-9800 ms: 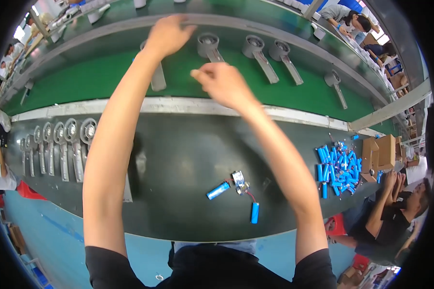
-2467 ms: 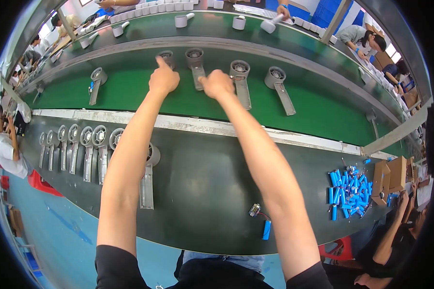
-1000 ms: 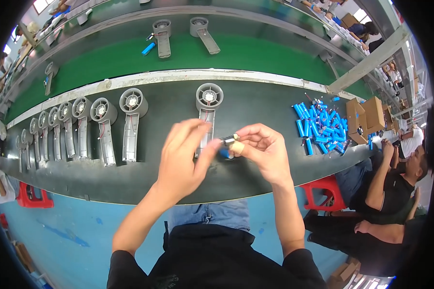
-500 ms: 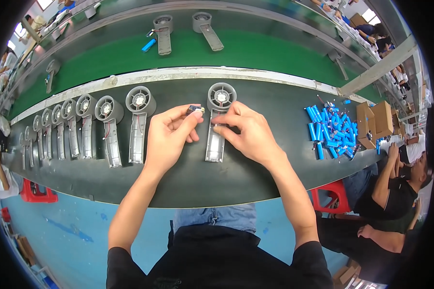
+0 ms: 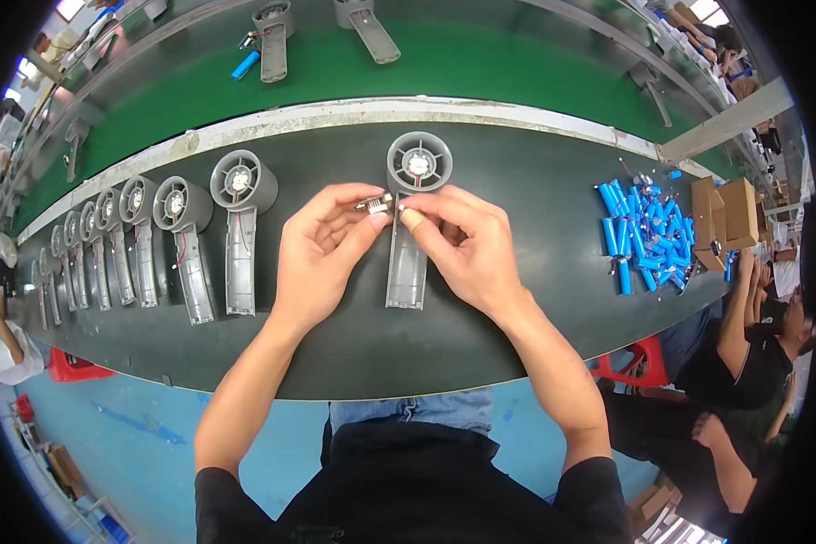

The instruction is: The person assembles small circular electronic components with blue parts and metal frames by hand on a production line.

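Observation:
My left hand [image 5: 322,245] pinches a small circuit board [image 5: 373,205] with pale connectors along it. Thumb and forefinger of my right hand [image 5: 467,240] are closed on a tiny whitish plug [image 5: 402,208], close beside the board; whether the two touch I cannot tell. Beneath both hands lies a grey handheld fan housing [image 5: 406,276], its round head [image 5: 420,163] away from me and its open, hollow handle toward me. My right fingers cover the upper part of that handle.
Several similar grey fan housings [image 5: 239,263] stand in a row to the left. At the right are a heap of blue battery cells [image 5: 646,238] and an open cardboard box [image 5: 737,216]. Beyond the pale ledge [image 5: 335,115], more housings lie on a green belt [image 5: 480,77]. People sit at both sides.
My right hand's fingertips have come up from the handle to beside the board. The board in my left hand is turned, showing its pale connectors. The whole view has shifted a little.

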`<state>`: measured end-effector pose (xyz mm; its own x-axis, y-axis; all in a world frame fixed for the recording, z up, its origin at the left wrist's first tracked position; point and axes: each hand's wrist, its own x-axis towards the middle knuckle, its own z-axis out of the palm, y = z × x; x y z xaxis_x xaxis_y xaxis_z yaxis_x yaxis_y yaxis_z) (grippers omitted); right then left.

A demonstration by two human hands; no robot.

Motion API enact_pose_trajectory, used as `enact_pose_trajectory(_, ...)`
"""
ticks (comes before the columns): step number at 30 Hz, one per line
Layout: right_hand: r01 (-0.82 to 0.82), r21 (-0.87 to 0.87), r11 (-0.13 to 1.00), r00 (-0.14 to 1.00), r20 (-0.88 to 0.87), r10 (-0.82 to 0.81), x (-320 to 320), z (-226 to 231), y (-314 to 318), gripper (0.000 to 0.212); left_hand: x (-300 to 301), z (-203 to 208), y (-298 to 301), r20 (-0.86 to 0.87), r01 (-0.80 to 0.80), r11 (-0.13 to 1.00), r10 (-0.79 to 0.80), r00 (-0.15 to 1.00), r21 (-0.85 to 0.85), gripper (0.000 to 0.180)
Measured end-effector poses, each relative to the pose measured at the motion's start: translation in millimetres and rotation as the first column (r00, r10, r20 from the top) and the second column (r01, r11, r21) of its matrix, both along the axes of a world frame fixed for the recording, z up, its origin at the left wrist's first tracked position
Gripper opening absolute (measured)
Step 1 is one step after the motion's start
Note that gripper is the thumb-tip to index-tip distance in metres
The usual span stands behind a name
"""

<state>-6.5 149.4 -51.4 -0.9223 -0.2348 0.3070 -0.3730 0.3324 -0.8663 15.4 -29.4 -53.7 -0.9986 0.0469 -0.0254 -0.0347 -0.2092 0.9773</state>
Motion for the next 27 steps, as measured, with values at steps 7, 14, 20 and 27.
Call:
enact_pose_trajectory(7,0.012,0.12,0.993,0.984,-0.177,0.01,-4,-6,1,0.012,-3,10,-4,-0.382,-0.134,0.806,-0.121,0.916,-0.577,0.029)
enact_pose_trajectory(14,-0.055,0.174,0.983,0.989,-0.123,0.077,-7,1,9,0.013,-4,3,-2,-0.561,-0.335,0.558,-0.299,0.772,-0.759,0.034)
enact_pose_trajectory(20,-0.028,0.26,0.965,0.967,-0.238,0.092,-5,3,9,0.014,-3,11,2,-0.476,-0.261,0.591,-0.241,0.846,-0.763,0.017)
enact_pose_trajectory(27,0.196,0.46,0.866,0.808,-0.576,0.123,-6,0,4,0.024,-13,28,-6,0.112,0.103,0.881,-0.057,0.992,-0.461,0.013)
